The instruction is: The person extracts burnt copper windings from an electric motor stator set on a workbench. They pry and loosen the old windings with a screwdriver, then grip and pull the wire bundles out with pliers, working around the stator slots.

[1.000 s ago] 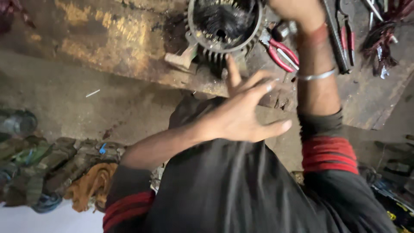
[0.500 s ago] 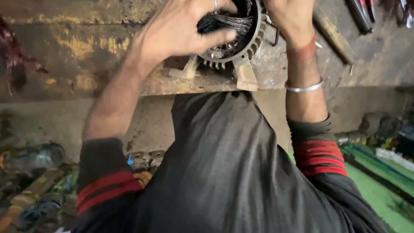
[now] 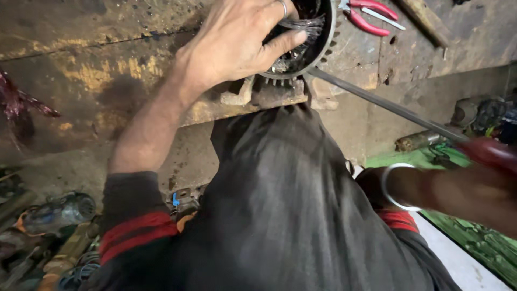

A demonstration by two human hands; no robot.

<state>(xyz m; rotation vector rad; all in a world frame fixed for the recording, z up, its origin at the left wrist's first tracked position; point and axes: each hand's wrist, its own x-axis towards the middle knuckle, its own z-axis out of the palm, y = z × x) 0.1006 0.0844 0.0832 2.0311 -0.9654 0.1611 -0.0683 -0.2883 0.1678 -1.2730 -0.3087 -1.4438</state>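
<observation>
**A:** Head view status. Where's the left hand?

**B:** Left hand (image 3: 237, 46) at 12 o'clock, clamped over the near rim of the motor stator (image 3: 318, 40). Thumb hooked inside the bore, on the dark windings. Ring on one finger.

**A:** Stator position?

**B:** Round, finned metal housing at 12 to 1 o'clock, partly cut off by the top edge. Sits on the front edge of the tabletop (image 3: 107, 70). Two cast feet (image 3: 237, 97) touch the wood right at the lip.

**A:** Right hand?

**B:** Right hand (image 3: 493, 153) at 3 o'clock, blurred and mostly out of frame. Closed round the dark red handle of a long metal rod (image 3: 377, 99). Metal bangle (image 3: 398, 188) on that wrist.

**A:** Rod's line?

**B:** Runs from 3 o'clock up toward 12. Tip ends at the stator's lower rim. Can't tell if it touches.

**A:** Surroundings?

**B:** Red-handled pliers (image 3: 369, 16) on the tabletop just beside the stator at 1 o'clock. Worn wooden top, yellow stains. Floor clutter at 8 o'clock, includes a small motor (image 3: 59, 210). Green sheet (image 3: 474, 242) at 4 o'clock.
</observation>
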